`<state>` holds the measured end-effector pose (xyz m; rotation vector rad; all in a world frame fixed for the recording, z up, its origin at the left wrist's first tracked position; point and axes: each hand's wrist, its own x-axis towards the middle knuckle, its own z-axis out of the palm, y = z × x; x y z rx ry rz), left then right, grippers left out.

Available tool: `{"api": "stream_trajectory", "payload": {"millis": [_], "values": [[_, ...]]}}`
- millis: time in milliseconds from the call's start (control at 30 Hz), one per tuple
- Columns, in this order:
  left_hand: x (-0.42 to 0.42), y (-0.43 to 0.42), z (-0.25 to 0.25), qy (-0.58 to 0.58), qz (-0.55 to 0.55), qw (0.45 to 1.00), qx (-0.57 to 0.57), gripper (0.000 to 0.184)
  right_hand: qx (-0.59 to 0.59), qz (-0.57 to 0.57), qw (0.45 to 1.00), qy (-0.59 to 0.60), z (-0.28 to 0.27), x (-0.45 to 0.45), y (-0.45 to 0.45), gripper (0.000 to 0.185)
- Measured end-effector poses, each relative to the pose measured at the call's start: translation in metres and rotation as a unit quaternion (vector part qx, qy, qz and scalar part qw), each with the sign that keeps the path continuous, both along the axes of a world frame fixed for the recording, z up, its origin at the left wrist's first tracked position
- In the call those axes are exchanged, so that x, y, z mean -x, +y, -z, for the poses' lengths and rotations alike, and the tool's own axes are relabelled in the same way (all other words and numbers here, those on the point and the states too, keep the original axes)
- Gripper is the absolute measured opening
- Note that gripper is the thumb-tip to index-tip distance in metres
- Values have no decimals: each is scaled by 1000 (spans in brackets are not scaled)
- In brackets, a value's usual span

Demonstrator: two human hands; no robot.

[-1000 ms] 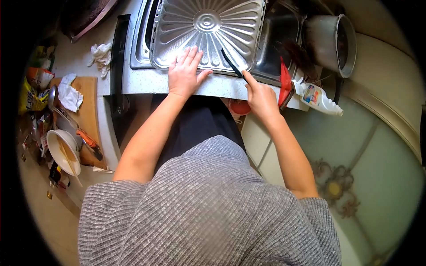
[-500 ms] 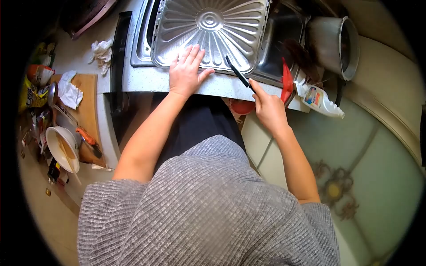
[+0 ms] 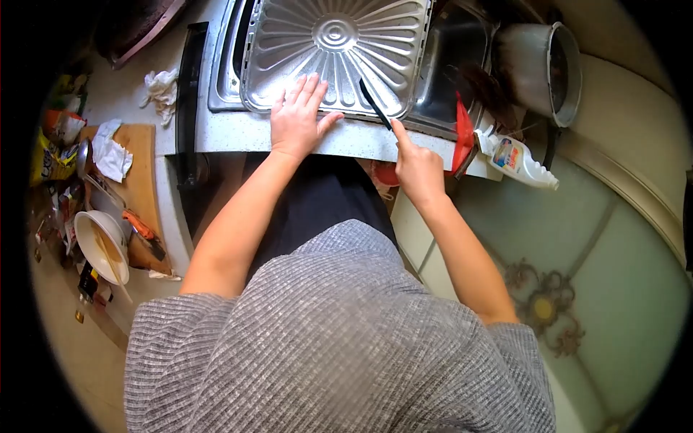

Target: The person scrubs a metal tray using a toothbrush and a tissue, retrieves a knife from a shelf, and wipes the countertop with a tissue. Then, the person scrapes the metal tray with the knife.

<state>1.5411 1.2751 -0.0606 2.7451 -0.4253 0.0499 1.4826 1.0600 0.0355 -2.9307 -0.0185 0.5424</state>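
Observation:
A silvery metal tray (image 3: 289, 45) with ridges fanning out from a round centre lies over the sink (image 3: 451, 61). My left hand (image 3: 299, 121) is flat on the tray's near edge, its fingers spread. In my right hand (image 3: 419, 167) is a slim black tool (image 3: 375, 102) with a long narrow head; whether it has bristles is too small to tell. Its head reaches over the tray's near right part, the index finger stretched along the handle. To the right of this hand are a red item (image 3: 463, 133) and a white spray bottle (image 3: 523, 164).
A blackened pot (image 3: 525, 71) lies tilted at the back right. On the left, a cutting board (image 3: 144, 189) holds a crumpled tissue (image 3: 112, 151) and an orange-handled tool (image 3: 141, 225). A white bowl (image 3: 85, 242) with chopsticks stands by it. A crumpled cloth (image 3: 160, 92) lies behind.
My right hand and the black tool have shifted left and slightly up along the tray's near right part. My left hand stays pressed on the tray; the view has moved slightly.

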Motion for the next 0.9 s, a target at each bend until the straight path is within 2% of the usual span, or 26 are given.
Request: {"api": "stream_trajectory", "payload": {"millis": [33, 133, 233, 267, 400, 500, 667, 900], "values": [[0, 0, 1, 0, -1, 1000, 2, 62, 23, 0, 1000, -5, 9, -4, 1, 44], [1, 1, 0, 4, 1, 1000, 6, 62, -15, 36, 998, -57, 17, -24, 2, 43], [-1, -1, -1, 4, -2, 1000, 14, 62, -59, 17, 997, -36, -17, -17, 5, 43], [1, 1, 0, 6, -4, 1000, 16, 62, -25, 1, 999, 22, -28, -11, 9, 46], [0, -1, -1, 7, 3, 1000, 8, 63, 55, -7, 998, 29, -5, -10, 15, 59], [1, 1, -3, 9, 3, 1000, 6, 62, 15, -30, 999, -42, 19, -22, 7, 59], [1, 1, 0, 3, -2, 1000, 19, 62, -3, 3, 999, 50, -34, -1, 13, 52], [0, 0, 1, -7, 6, 1000, 0, 62, -35, 19, 999, 12, 5, -20, 12, 48]]}}
